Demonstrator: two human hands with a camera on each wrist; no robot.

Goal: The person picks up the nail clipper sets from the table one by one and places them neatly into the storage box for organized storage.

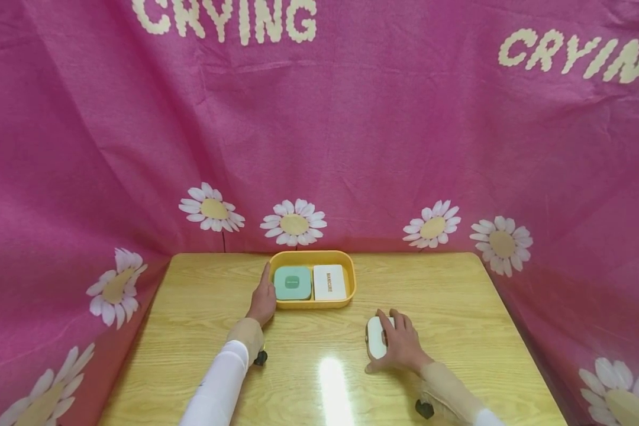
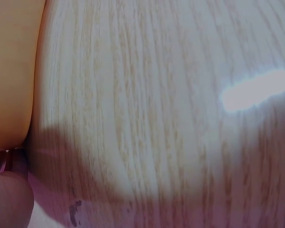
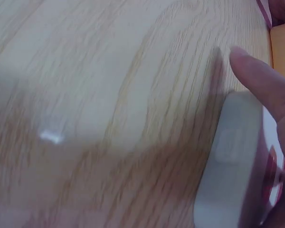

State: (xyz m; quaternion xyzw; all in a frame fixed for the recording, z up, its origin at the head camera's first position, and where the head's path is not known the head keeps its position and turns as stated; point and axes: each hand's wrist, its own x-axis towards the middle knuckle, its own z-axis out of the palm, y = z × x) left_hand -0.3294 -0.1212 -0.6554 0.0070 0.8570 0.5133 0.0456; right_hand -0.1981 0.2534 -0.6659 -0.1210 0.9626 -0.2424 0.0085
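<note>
Pink cloth printed with daisies and the word CRYING hung behind and beside your wooden bench [image 1: 202, 331], which filled the lower half of the head view with a bright glare spot near its bottom centre. At the bench's far edge, in the middle of the frame, sat a yellow tray [image 1: 346, 263], and two things already lay inside it side by side: a mint-green square case [image 1: 292, 283] on the left and a white box [image 1: 329, 282] with printed lettering just to its right, the two close enough to look as if they touched. Your left hand [image 1: 262, 299] rested against the tray's left wall with fingers straight, holding nothing, as if steadying it. Your right hand [image 1: 399, 343], lower and to the right of the tray, lay over a white rounded case [image 1: 374, 338] flat on the bench, fingers curled across its top and thumb at its near edge; the right wrist view showed a fingertip at the case's rim, so I judged you had it gripped but not lifted. By the look of it, two of three pieces were stowed and this last one was left, well apart from the tray, with little free room showing inside.
</note>
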